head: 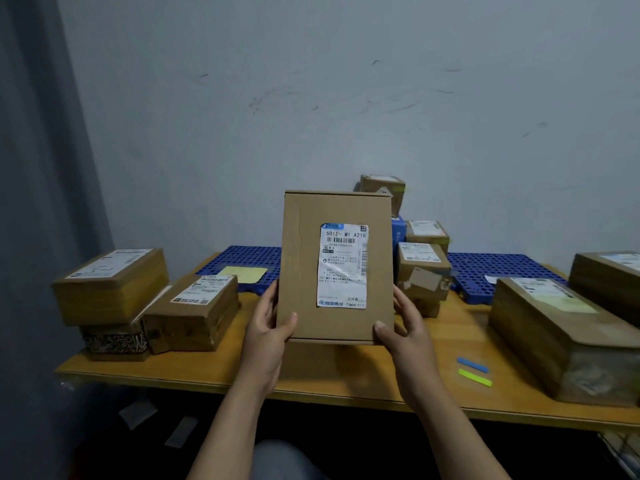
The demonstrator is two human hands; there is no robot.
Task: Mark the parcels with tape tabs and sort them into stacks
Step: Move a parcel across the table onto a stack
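Over the bench we hold the parcel upright, label toward us, left hand and right hand gripping its lower sides, fingers curled round. Best to read the label, lay it flat, then take the blue tab or yellow tab nearby.

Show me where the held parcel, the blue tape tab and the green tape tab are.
held parcel (301, 271): head view, on the plain cardboard of its front face.
blue tape tab (472, 364): head view, on the middle of the strip.
green tape tab (475, 377): head view, on the middle of the strip.
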